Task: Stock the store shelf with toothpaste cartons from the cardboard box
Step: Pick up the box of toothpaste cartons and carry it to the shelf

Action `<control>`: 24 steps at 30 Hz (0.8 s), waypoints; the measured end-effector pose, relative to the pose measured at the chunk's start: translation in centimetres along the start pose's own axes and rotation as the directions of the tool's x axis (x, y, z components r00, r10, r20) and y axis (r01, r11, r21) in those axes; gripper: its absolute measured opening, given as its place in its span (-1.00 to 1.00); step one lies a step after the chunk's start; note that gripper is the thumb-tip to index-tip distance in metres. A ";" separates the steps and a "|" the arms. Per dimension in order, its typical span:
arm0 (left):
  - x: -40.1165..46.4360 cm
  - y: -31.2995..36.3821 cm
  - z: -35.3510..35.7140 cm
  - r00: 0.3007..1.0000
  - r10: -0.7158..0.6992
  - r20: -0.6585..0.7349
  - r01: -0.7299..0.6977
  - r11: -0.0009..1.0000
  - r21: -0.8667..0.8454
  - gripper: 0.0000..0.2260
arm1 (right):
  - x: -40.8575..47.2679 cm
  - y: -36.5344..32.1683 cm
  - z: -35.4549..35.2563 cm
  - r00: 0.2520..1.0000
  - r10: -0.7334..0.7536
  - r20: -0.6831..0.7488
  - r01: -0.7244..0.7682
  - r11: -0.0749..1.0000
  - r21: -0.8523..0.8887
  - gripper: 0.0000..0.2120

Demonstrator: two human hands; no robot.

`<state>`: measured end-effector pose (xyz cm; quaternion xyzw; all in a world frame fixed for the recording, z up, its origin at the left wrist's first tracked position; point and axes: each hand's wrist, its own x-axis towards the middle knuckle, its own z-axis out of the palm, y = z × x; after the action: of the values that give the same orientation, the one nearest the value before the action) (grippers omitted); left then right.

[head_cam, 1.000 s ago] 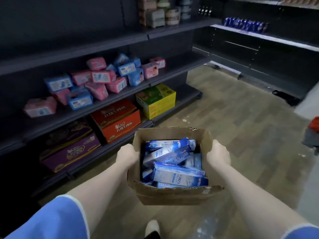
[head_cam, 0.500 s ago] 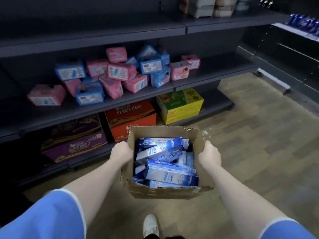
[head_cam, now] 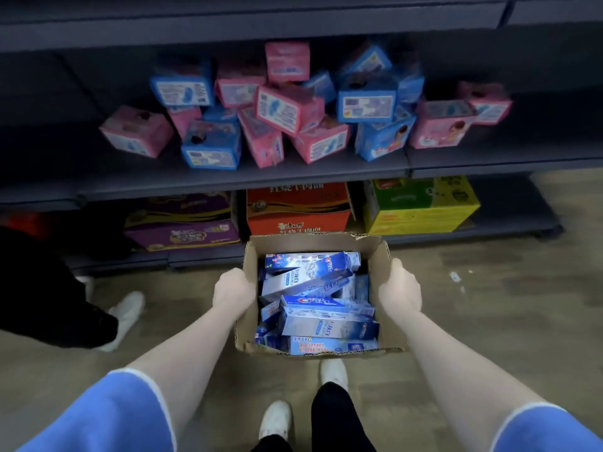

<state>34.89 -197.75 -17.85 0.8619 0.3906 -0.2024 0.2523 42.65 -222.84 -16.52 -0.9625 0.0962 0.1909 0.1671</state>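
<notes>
Dark metal shelving (head_cam: 248,181) fills the background, its middle tier carrying a loose heap of pink and blue packs (head_cam: 287,109) above purple, orange and yellow cases on the lowest tier. Proceeding from the left, the left hand (head_cam: 233,288) grips the left wall of the cardboard box (head_cam: 249,324), which is held in front of the shelving. Toothpaste cartons (head_cam: 318,308) lie jumbled inside. The right hand (head_cam: 399,291) grips the right wall. Each carton is probably light, stiff and slightly glossy; take one across its long sides, as the thin board may crush.
</notes>
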 end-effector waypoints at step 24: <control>23.8 -1.5 19.4 0.973 -0.227 0.037 0.229 0.972 -0.052 -0.78 | 23.8 0.2 21.9 0.984 0.020 0.175 -0.018 1.000 -0.014 -0.60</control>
<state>45.35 -194.81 -46.61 0.8006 0.4885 -0.2323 0.2576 56.86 -218.05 -45.10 -0.9420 0.0891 0.2770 0.1674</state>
